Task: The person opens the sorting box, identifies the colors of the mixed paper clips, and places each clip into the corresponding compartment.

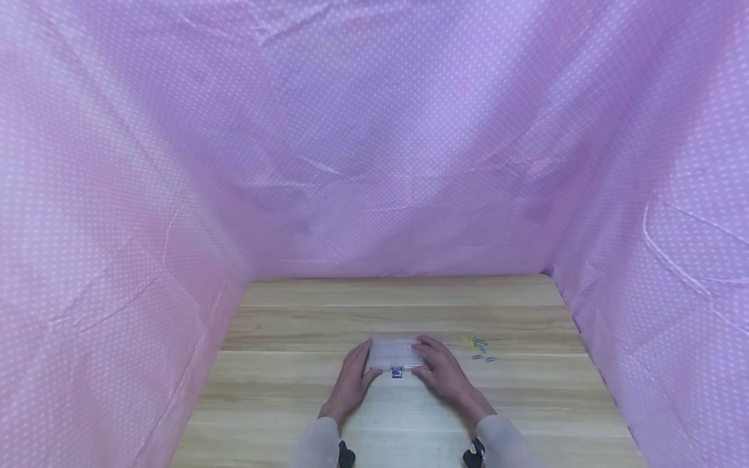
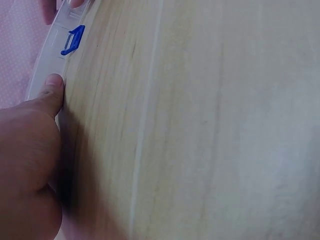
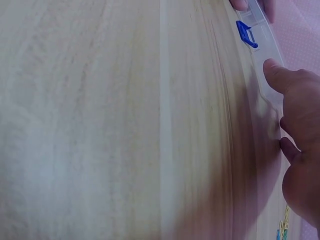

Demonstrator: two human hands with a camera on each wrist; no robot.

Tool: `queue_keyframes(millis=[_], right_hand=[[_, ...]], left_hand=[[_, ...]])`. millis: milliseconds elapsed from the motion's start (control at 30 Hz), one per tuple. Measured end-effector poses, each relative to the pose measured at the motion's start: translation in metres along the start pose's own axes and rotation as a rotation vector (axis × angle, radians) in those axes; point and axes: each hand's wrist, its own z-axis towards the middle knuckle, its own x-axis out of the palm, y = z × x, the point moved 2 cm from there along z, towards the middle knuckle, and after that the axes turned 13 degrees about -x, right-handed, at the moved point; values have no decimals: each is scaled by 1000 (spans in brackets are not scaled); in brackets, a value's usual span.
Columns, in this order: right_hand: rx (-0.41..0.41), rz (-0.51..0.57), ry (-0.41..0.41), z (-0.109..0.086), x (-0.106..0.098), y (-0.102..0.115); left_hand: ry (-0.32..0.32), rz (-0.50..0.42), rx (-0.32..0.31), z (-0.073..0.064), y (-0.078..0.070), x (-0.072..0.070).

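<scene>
The left hand (image 1: 351, 377) holds the left end of a clear plastic box (image 1: 395, 353), with its thumb along the near edge and its fingers at the side and far part. The right hand (image 1: 443, 370) holds the right end in a similar way, thumb in front and fingers spread toward the far edge. So the 2 hands keep the box between them, and each covers 1 end of it.

The box is flat, rectangular and whitish transparent. It is at the middle of the wooden table (image 1: 281, 331), in front of the person. On its near side there is 1 blue clasp (image 2: 74, 40), located between the 2 thumbs; whether it is fastened, I cannot tell.

To the right of the right hand, apart from the box, lie small paper clips (image 1: 477, 357): yellow ones gathered together, green and blue beside them, and 2 blue ones separately, nearer to the person. Behind the table and at both sides hangs a pink cloth (image 1: 374, 221) with white dots.

Through the cloudy plastic, the content of the box cannot be recognised.
</scene>
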Motion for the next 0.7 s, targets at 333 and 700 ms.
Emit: queue_keyframes(millis=[333,700], right_hand=[[6,44,-22,-4,-5,-2],[111,145,-114,-5,-3,-5]], left_hand=[[6,-38,-14,-1,1,4],[-8,-35,-26,-1,6,5]])
